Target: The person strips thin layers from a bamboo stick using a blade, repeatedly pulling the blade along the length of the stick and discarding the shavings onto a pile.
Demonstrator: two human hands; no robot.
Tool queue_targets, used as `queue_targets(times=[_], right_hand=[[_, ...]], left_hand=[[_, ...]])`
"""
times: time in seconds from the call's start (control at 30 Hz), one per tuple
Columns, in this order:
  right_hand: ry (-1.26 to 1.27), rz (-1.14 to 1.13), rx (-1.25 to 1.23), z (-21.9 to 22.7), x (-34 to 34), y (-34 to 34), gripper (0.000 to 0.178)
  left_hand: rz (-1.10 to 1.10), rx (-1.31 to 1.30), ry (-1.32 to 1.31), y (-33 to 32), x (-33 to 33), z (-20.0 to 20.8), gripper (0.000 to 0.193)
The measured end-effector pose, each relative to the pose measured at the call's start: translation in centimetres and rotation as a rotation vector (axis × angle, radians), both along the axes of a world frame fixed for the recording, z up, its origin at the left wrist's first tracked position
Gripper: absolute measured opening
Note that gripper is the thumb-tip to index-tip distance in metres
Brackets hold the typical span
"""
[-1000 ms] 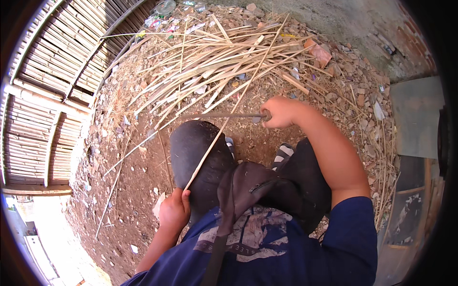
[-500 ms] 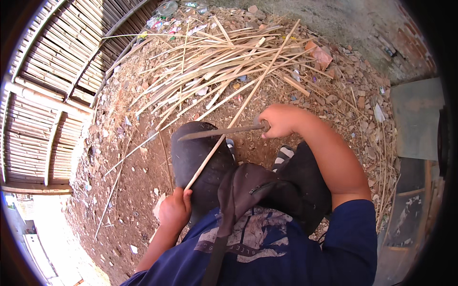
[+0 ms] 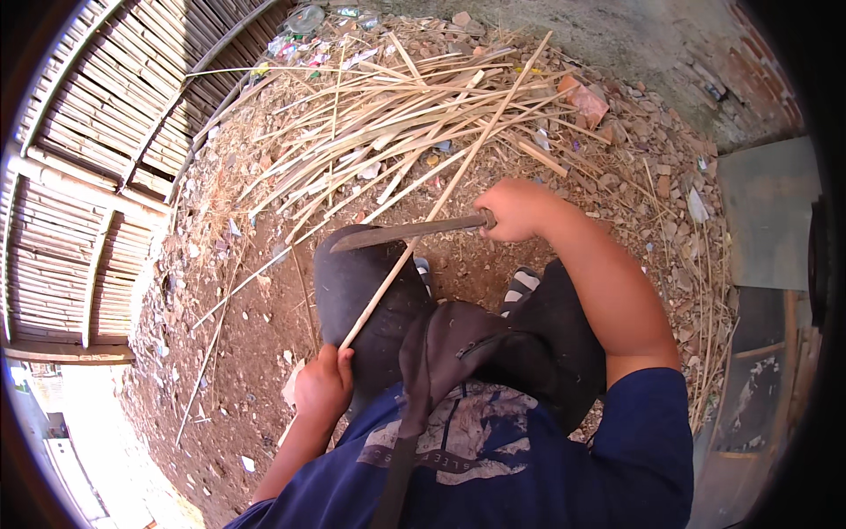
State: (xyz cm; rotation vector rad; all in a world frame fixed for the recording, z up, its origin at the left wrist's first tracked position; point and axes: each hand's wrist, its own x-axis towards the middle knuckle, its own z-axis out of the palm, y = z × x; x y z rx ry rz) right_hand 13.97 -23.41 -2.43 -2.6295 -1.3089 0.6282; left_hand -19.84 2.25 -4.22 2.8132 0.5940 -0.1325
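My left hand point(image 3: 323, 384) is closed around the near end of a long, pale bamboo strip point(image 3: 460, 175). The strip slants up and away to the right, passing over my left knee, and its far end reaches over the pile of strips. In my right hand point(image 3: 514, 210) is the handle of a machete point(image 3: 407, 232). Its dark blade points left and crosses the bamboo strip just past my knee, with the tip over the knee. Whether the edge bites into the strip cannot be made out.
A heap of split bamboo strips point(image 3: 352, 141) lies on the littered ground ahead. A slatted bamboo wall point(image 3: 97, 115) stands at the left, a rough plastered wall point(image 3: 652, 53) at the far right. Broken brick point(image 3: 584, 101) and scraps lie around. Grey panels point(image 3: 768, 216) stand at the right.
My right hand has shifted slightly up and left, and the machete blade has turned so its broad side shows more. My left hand keeps its hold on the bamboo strip.
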Motion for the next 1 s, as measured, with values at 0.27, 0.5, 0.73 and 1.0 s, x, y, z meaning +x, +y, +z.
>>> queue_targets(times=[0.27,0.5,0.73,1.0], right_hand=[[0.089,-0.174,0.033,-2.9,2.1,-1.4,0.037],[0.113,-0.094,0.080,-0.4,1.7,-0.7,0.040],[0.059,-0.318,-0.001,-3.5,5.5,-4.7,0.046],[0.258,-0.119,0.047,0.0,1.8,-2.1,0.058]], left_hand=[[0.010,-0.020,-0.061,-0.1,0.1,-0.3,0.033],[-0.049,-0.042,-0.164,0.4,-0.3,-1.5,0.036],[-0.036,0.010,-0.073,0.8,0.2,-0.6,0.033],[-0.039,-0.094,-0.205,1.2,-0.2,-2.8,0.033]])
